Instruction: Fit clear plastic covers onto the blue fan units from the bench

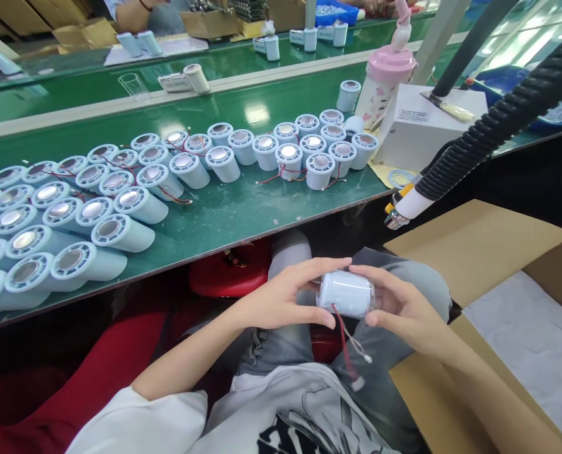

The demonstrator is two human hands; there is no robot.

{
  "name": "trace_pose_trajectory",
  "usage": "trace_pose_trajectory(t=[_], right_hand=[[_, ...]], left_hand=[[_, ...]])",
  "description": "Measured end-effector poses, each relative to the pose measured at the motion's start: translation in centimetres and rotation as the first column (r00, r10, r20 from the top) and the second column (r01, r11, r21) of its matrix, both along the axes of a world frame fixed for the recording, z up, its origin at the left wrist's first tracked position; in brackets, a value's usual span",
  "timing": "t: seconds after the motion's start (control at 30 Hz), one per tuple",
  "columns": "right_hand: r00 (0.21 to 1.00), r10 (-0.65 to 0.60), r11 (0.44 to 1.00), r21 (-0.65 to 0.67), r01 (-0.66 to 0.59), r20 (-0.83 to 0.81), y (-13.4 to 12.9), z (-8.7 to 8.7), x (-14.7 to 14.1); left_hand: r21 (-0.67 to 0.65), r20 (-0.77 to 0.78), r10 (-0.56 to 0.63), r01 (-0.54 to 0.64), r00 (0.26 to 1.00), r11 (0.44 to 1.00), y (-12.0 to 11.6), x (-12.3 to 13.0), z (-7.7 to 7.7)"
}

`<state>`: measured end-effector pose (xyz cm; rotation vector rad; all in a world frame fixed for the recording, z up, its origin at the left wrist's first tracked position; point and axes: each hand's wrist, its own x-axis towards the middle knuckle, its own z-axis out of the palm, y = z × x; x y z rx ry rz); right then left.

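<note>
Between my two hands, above my lap, is a light-blue cylinder (349,293) in a clear plastic sleeve, lying on its side. From it hang red and white wires (344,350) with small white connectors at their ends. My left hand (295,293) grips the cylinder's left end between thumb and fingers. The right end is held by my right hand (406,306), thumb below and fingers above. On the green bench (224,214) in front stand many similar light-blue cylinders (125,233) with round silver centres, some with thin red wires across them.
At the right, a black corrugated hose (498,126) with a metal nozzle hangs near a white box-shaped device (418,132). An open cardboard box (479,252) stands by my right leg. A pink-lidded cup (385,75) stands on the bench. Across it, a person's arm (143,9) shows.
</note>
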<state>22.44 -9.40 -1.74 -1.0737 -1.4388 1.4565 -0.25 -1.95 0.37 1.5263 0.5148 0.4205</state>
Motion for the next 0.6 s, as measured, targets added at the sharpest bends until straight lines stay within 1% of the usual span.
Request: trace_pose_trajectory(t=[0.03, 0.07, 0.1, 0.13, 0.23, 0.33, 0.4, 0.47, 0.5, 0.53, 0.57, 0.6], right_hand=[[0.994, 0.004, 0.995, -0.102, -0.016, -0.113, 0.0, 0.0, -0.1], [0.982, -0.003, 0.985, -0.172, -0.030, -0.190, 0.0, -0.1, -0.2], [0.974, -0.017, 0.976, -0.215, -0.033, -0.226, -0.1, -0.1, -0.2], [0.973, -0.031, 0.969, -0.245, -0.027, -0.228, -0.1, -0.2, -0.2], [0.986, -0.045, 0.953, -0.302, -0.007, -0.163, -0.2, -0.5, 0.1], [0.992, -0.061, 0.942, -0.335, 0.022, -0.107, -0.2, -1.1, -0.2], [0.987, -0.096, 0.943, -0.330, 0.049, -0.128, -0.3, -1.2, -0.9], [0.978, -0.114, 0.945, -0.324, 0.052, -0.175, -0.3, -1.0, -1.6], [0.976, -0.113, 0.945, -0.324, 0.048, -0.186, -0.2, -0.9, -1.6], [0.979, -0.113, 0.948, -0.313, 0.056, -0.168, 0.1, -0.7, -1.1], [0.983, -0.152, 0.954, -0.276, 0.119, -0.102, 0.3, -0.6, 0.1], [0.966, -0.260, 0.942, -0.218, 0.255, 0.008, 0.5, -0.5, 1.9]], left_hand=[[0.006, 0.021, -0.011, 0.011, 1.000, 1.000, 0.0, -0.1, 0.0], [-0.009, 0.038, -0.023, 0.024, 0.999, 1.000, 0.1, -0.1, 0.0], [-0.044, 0.047, -0.034, 0.036, 0.998, 0.998, 0.1, -0.2, 0.0], [-0.092, 0.053, -0.043, 0.048, 0.998, 0.995, 0.0, -0.3, -0.1], [-0.245, 0.053, -0.052, 0.063, 0.997, 0.967, -0.1, -0.3, -0.7], [-0.351, 0.039, -0.066, 0.075, 0.997, 0.933, -0.3, -0.2, -1.6], [-0.399, 0.010, -0.060, 0.059, 0.998, 0.915, -0.3, -0.1, -1.9], [-0.420, -0.075, -0.053, 0.017, 0.996, 0.907, 0.3, 0.0, -1.6], [-0.398, -0.147, -0.044, -0.018, 0.988, 0.917, 1.0, 0.1, -1.3], [-0.303, -0.225, 0.001, -0.071, 0.974, 0.951, 2.0, 0.5, -1.0], [-0.172, -0.304, 0.069, -0.126, 0.950, 0.977, 3.4, 1.1, -0.7], [-0.023, -0.351, 0.154, -0.173, 0.924, 0.985, 5.0, 2.1, -0.6]])
